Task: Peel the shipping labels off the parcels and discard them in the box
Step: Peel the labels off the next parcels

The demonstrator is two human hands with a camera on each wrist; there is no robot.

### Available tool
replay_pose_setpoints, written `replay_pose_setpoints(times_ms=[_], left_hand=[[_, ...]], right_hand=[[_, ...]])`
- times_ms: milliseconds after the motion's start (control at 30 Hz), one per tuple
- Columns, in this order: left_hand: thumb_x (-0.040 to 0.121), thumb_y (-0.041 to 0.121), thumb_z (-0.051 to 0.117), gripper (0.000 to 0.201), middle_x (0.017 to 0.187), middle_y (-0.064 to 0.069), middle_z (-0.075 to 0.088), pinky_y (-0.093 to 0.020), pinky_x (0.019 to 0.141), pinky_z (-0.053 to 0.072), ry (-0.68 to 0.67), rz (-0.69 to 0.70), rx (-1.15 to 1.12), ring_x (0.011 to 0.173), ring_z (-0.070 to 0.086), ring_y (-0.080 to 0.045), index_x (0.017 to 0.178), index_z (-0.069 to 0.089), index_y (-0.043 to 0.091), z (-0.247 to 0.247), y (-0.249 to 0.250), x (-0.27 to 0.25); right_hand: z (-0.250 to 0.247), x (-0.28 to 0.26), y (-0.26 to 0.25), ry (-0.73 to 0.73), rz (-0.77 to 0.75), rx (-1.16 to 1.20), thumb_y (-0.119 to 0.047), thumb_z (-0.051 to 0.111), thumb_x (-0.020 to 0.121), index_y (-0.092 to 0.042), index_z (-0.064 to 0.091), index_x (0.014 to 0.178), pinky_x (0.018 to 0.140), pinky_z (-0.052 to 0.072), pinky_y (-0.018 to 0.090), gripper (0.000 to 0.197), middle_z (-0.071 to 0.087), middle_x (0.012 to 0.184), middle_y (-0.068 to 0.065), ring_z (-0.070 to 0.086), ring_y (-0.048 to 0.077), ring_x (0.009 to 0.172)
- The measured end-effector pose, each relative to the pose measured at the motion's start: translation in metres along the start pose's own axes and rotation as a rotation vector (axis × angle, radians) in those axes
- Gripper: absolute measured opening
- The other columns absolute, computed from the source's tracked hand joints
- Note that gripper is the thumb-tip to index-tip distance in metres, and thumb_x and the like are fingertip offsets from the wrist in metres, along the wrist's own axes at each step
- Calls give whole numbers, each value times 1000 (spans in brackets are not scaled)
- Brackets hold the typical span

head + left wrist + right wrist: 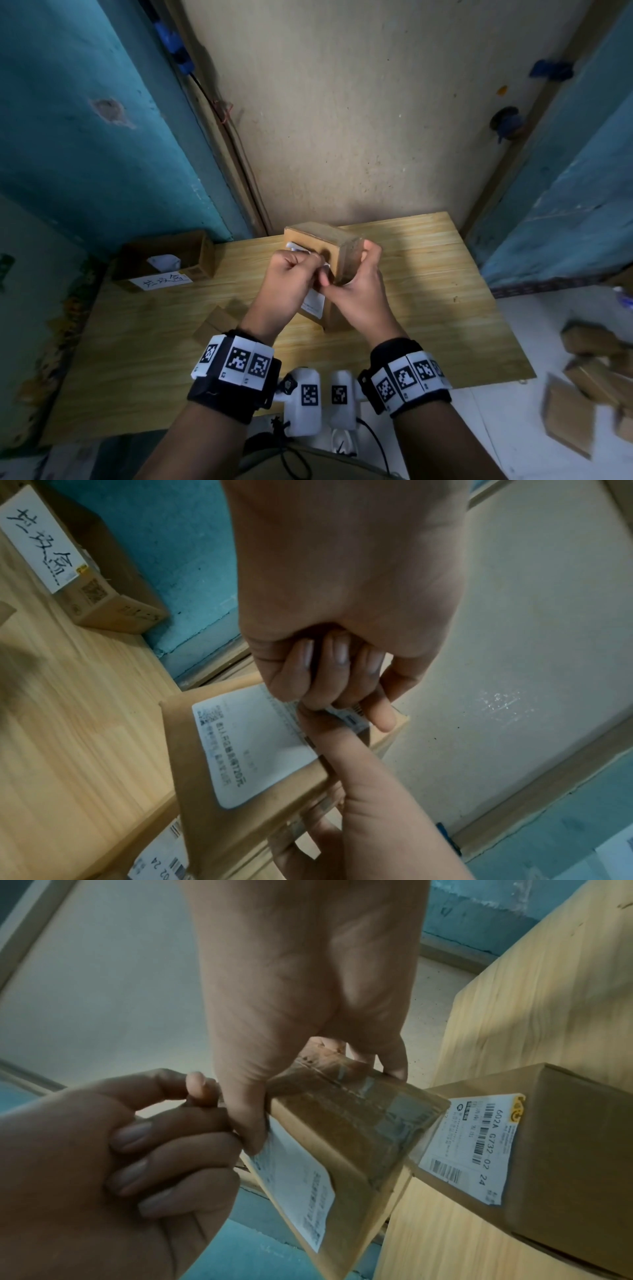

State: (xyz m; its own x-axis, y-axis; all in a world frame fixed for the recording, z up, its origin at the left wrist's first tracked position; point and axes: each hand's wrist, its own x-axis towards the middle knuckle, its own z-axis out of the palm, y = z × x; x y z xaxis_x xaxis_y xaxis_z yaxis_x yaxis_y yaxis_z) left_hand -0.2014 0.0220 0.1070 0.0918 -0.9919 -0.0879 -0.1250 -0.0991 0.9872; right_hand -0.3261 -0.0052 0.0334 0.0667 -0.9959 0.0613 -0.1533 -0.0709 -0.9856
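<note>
Right hand (356,291) gripping tilted parcel (329,240), long axis away, left hand (291,274) pinching label (257,745) corner

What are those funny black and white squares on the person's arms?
They are square black-and-white code markers, printed on white blocks fixed to a black band on each wrist: the left wristband and the right wristband. A white camera box hangs under each wrist, with its own marker, and thin black cables trail from them. The hands are bare, with no gloves or sleeves.
</note>
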Motion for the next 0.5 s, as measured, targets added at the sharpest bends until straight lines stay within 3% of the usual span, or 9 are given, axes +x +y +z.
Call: replay_pose_setpoints(times_ms=[167,233,333,500], left_hand=[[97,0,49,32,37,11,46,-12,44,31,36,-43,20,36,39,1,75,64,-16,2,-1,0],[96,1,53,31,39,10,43,-15,41,29,38,-78,-10,36,35,-2,67,61,-7,2,-2,1],[94,1,57,32,48,-4,34,-17,39,25,17,-85,-27,38,28,-8,64,50,1,-1,-6,4],[94,0,57,38,48,5,41,-15,41,29,1,-77,-4,42,33,-5,60,47,11,1,-9,5]], right_hand=[[-1,1,0,-15,47,8,-18,92,68,-25,30,127,75,47,7,85,65,108,-14,64,-11,96],[-2,1,1,-11,62,16,-18,92,68,-23,31,128,76,48,8,86,65,109,-14,64,-9,97],[-5,1,3,-2,80,11,-20,92,68,-23,30,130,77,50,11,88,65,109,-15,65,-7,98],[-11,0,1,15,108,16,-25,93,68,-25,30,130,81,54,17,88,65,111,-15,66,-5,99]])
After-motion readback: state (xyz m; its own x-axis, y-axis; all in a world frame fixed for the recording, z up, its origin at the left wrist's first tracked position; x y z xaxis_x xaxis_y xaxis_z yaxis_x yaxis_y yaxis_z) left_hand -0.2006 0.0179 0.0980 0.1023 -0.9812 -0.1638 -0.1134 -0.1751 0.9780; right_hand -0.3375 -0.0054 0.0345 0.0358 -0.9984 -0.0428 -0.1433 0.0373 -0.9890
